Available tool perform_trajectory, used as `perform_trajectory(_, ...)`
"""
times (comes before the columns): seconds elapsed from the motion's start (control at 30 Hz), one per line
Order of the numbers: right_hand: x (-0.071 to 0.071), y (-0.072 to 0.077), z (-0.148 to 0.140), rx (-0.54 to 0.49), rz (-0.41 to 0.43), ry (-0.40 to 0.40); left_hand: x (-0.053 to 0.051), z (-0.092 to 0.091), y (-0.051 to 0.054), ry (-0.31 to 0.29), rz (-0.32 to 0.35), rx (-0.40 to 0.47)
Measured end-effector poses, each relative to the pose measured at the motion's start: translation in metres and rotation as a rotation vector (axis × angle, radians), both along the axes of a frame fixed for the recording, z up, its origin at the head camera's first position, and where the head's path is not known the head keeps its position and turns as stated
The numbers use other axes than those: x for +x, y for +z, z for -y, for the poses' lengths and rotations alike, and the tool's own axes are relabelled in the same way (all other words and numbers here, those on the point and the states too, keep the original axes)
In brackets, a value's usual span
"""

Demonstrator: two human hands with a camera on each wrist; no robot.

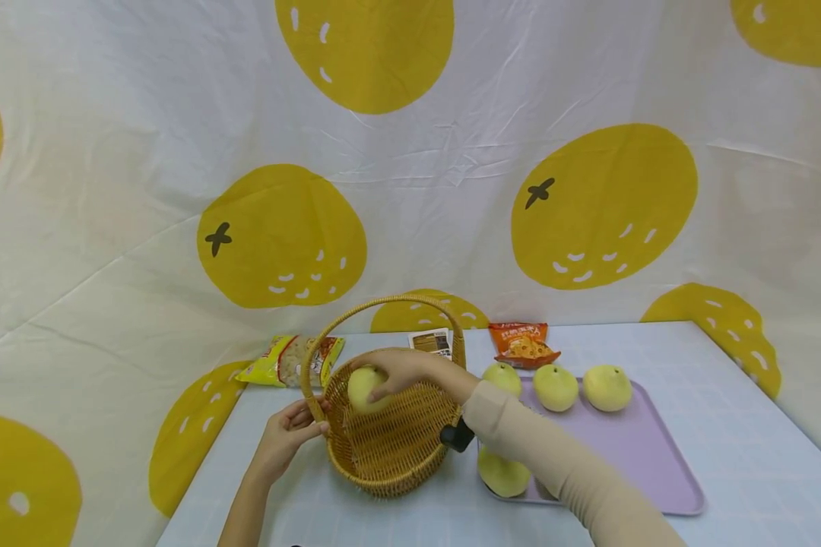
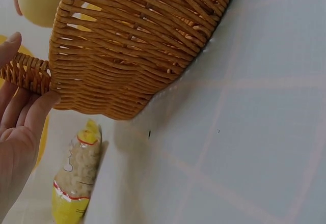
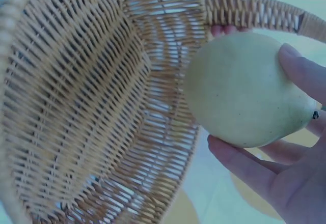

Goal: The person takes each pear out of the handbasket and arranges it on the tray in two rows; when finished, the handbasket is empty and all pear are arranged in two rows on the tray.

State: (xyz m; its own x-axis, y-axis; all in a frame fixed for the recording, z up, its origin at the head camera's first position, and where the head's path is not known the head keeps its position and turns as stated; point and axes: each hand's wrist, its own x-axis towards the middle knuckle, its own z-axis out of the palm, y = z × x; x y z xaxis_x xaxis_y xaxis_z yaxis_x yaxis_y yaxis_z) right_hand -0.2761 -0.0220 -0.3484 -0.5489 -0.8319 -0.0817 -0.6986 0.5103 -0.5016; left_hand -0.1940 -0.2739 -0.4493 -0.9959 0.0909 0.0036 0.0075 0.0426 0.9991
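Observation:
A wicker basket [image 1: 404, 433] with a tall arched handle stands on the table, tilted toward me, its woven bottom showing. My left hand [image 1: 282, 441] grips the base of the handle at the left side, thumb on one face and fingers on the other, as the left wrist view shows. Over the basket's left part my right hand [image 1: 400, 370] holds a pale green pear-shaped fruit [image 3: 239, 89] between thumb and fingers. In the right wrist view the fruit's dark stem points toward the palm. Whether the fruit touches the basket I cannot tell.
To the right lies a lilac tray [image 1: 657, 456] with several similar fruits [image 1: 607, 387] on it, partly hidden by my right sleeve [image 1: 561, 456]. Behind are a yellow snack bag [image 1: 290, 361], an orange snack bag [image 1: 523, 346] and a small printed packet [image 1: 431, 342]. A patterned curtain [image 1: 445, 213] hangs behind.

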Motion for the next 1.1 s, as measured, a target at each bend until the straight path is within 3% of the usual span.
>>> perform_trajectory(0.3, 0.008, 0.022, -0.022, 0.02, -0.014, 0.045, -0.002, 0.003, -0.001, 0.001, -0.007, 0.005)
perform_trajectory(0.63, 0.013, 0.039, -0.061, -0.023, -0.044, 0.07, -0.005, 0.003, -0.003, -0.015, -0.019, 0.001)
perform_trajectory(0.93, 0.019, 0.044, -0.098, -0.083, -0.064, 0.066, -0.002, 0.003, -0.003, -0.015, -0.018, 0.013)
perform_trajectory(1.1, 0.025, 0.043, -0.122, -0.135, -0.031, 0.04, -0.001, 0.001, -0.003, -0.006, -0.017, 0.008)
